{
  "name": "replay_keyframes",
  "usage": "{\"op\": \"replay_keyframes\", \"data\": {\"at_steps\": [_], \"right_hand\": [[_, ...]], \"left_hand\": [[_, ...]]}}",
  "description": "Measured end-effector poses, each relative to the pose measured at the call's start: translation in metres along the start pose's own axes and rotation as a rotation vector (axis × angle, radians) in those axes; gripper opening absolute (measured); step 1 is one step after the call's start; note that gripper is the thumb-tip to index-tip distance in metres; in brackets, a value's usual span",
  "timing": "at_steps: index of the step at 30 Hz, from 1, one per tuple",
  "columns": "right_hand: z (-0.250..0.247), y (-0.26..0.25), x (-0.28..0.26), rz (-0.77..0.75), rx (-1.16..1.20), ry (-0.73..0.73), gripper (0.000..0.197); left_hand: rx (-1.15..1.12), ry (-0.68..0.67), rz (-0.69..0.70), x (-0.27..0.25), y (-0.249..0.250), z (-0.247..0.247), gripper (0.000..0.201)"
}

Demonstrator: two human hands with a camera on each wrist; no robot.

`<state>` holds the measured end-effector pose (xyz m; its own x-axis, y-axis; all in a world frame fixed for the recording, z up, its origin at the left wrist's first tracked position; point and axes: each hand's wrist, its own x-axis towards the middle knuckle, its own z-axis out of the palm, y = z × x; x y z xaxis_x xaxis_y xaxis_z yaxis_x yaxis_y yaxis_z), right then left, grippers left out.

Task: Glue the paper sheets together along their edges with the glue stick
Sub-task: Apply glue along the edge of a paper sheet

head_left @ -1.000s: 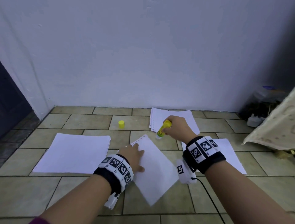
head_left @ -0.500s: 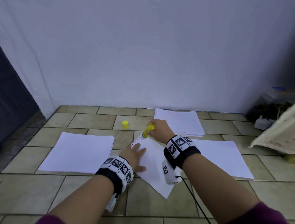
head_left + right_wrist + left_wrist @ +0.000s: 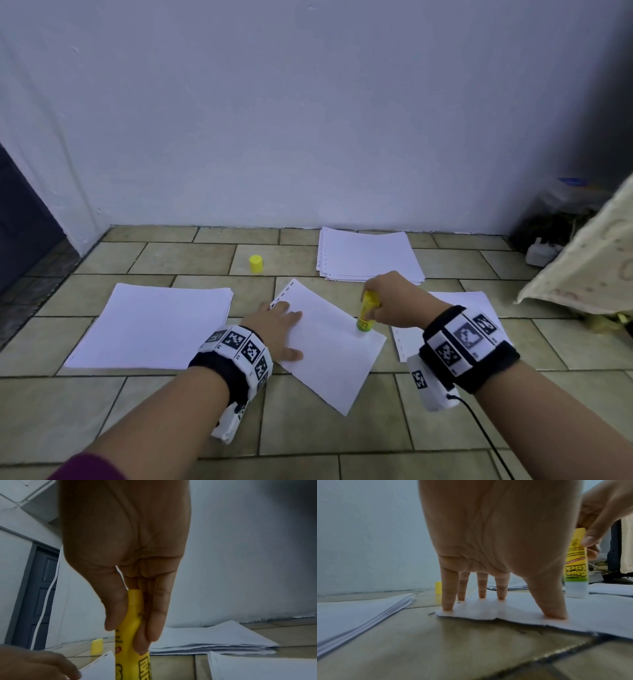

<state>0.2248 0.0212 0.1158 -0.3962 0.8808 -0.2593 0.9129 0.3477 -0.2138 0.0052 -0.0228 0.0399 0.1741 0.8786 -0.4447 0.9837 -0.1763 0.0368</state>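
Observation:
A white perforated paper sheet (image 3: 329, 346) lies tilted on the tiled floor in the middle. My left hand (image 3: 277, 329) presses its left part flat with straight, spread fingers (image 3: 448, 595). My right hand (image 3: 394, 305) grips a yellow glue stick (image 3: 366, 317) upright, tip down on the sheet's right edge near the corner. The stick (image 3: 576, 563) stands just right of my left thumb, and in the right wrist view the thumb and fingers pinch its barrel (image 3: 132, 639). Another single sheet (image 3: 479, 308) lies under my right wrist.
A stack of sheets (image 3: 154, 325) lies at the left, another stack (image 3: 366, 255) near the wall. The yellow glue cap (image 3: 256, 263) stands on the floor between them. A patterned cloth (image 3: 582, 270) and clutter (image 3: 548, 240) fill the right corner. A dark door is at the far left.
My right hand has carried the glue stick from the sheet's far perforated corner down along its edge to the right corner. My left hand stays pressed on the sheet.

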Motion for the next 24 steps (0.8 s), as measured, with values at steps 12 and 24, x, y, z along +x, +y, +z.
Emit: {"op": "replay_keyframes", "data": {"at_steps": [12,24], "right_hand": [[-0.014,0.032,0.000,0.183,0.475,0.402,0.027],[0.027,-0.019,0.066,0.158,1.509,0.168,0.010]], "left_hand": [[0.057,0.024,0.060,-0.004,-0.015,-0.010,0.060],[-0.150,0.031,0.027,-0.005,-0.032,-0.003,0.094]]}}
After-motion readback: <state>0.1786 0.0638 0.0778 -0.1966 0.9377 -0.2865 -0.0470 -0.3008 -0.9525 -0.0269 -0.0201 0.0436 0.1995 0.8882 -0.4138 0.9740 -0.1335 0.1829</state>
